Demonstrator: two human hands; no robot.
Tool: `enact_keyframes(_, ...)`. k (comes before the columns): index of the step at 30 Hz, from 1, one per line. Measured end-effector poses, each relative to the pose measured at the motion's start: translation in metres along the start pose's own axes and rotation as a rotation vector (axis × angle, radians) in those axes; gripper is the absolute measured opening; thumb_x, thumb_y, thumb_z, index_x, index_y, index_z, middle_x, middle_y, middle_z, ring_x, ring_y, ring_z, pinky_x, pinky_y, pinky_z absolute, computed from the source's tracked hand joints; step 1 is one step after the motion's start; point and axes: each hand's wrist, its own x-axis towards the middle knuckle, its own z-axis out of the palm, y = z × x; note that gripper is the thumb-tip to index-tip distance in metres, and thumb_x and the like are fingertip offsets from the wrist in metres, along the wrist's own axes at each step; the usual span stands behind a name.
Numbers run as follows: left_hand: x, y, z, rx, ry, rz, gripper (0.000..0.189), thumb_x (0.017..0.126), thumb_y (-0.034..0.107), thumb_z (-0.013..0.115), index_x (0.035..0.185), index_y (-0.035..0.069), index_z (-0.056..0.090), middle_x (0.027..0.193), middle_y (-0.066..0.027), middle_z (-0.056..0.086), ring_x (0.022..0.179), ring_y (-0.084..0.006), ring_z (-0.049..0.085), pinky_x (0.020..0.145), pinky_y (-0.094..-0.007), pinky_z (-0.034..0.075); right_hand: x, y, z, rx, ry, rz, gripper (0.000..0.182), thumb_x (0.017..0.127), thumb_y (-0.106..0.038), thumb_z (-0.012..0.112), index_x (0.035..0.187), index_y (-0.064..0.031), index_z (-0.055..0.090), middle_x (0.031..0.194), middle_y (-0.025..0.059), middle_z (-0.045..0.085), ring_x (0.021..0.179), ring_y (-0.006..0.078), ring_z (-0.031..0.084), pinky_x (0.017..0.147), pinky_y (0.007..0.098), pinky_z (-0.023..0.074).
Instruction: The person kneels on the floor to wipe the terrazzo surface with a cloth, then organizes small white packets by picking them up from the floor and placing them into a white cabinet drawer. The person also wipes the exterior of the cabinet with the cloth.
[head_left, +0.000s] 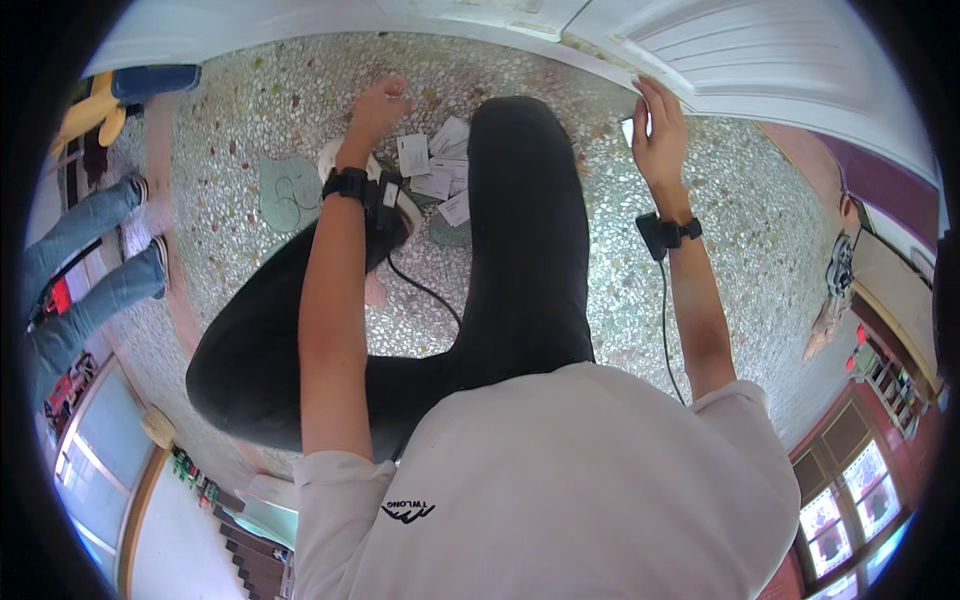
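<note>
Several white printed cards (413, 155) lie loosely overlapped on the speckled terrazzo floor (315, 82), just left of my bent knee. My left hand (381, 109) hovers above and left of the cards, its fingers slightly curled and apart, with nothing seen in it. Over at the right, my right hand (660, 127) is beside the bottom edge of a white panelled door (720, 60). A small white card (628, 132) shows at its thumb side; whether the fingers grip it I cannot tell. Both wrists wear black straps with cabled devices.
A white shoe (328, 159) is on my foot under the left forearm. A coiled thin dark cord (289, 196) lies on a greenish floor patch. At the far left are the legs of another person (90, 217) in jeans. Shoes (841, 262) stand at the far right.
</note>
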Motion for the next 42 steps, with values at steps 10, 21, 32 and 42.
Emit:
enact_keyframes(10, -0.030, -0.066, 0.062, 0.427, -0.293, 0.325, 0.065, 0.059, 0.012, 0.082, 0.112, 0.009, 0.044, 0.113, -0.0165, 0.042, 0.108, -0.0387, 0.046, 0.084, -0.0463, 0.045, -0.155, 0.204, 0.125, -0.407, -0.122, 0.502, 0.074, 0.070, -0.051, 0.073, 0.125, -0.0082, 0.048, 0.127, 0.0198, 0.044, 0.120, 0.0376, 0.037, 0.101, 0.0488, 0.0256)
enact_keyframes(21, 0.011, -0.063, 0.014, 0.122, -0.763, 0.359, 0.029, 0.061, 0.004, 0.077, 0.076, 0.001, 0.053, 0.104, -0.0107, 0.050, 0.103, -0.0270, 0.050, 0.086, -0.0373, 0.040, -0.091, 0.049, 0.133, 0.432, -0.254, 0.607, 0.018, 0.082, -0.016, 0.069, 0.093, -0.0037, 0.064, 0.103, 0.0129, 0.064, 0.091, 0.0305, 0.061, 0.080, 0.0369, 0.0485)
enact_keyframes(32, -0.108, -0.097, 0.078, 0.150, -0.433, 0.429, 0.028, 0.065, 0.001, 0.073, 0.088, 0.004, 0.057, 0.119, -0.0142, 0.048, 0.100, -0.0324, 0.052, 0.082, -0.0392, 0.044, -0.108, -0.061, 0.192, 0.062, -0.565, 0.081, 0.065, 0.065, -0.015, 0.079, 0.121, -0.0102, 0.047, 0.117, 0.0129, 0.046, 0.111, 0.0333, 0.043, 0.089, 0.0432, 0.0373)
enact_keyframes(42, -0.108, -0.073, 0.060, -0.078, -0.618, 0.432, 0.024, 0.067, 0.001, 0.074, 0.086, 0.005, 0.059, 0.102, -0.0111, 0.055, 0.095, -0.0275, 0.054, 0.079, -0.0349, 0.045, -0.117, -0.054, 0.191, -0.052, -0.603, 0.221, 0.059, 0.065, -0.025, 0.080, 0.113, -0.0037, 0.053, 0.112, 0.0165, 0.050, 0.108, 0.0354, 0.044, 0.090, 0.0421, 0.0393)
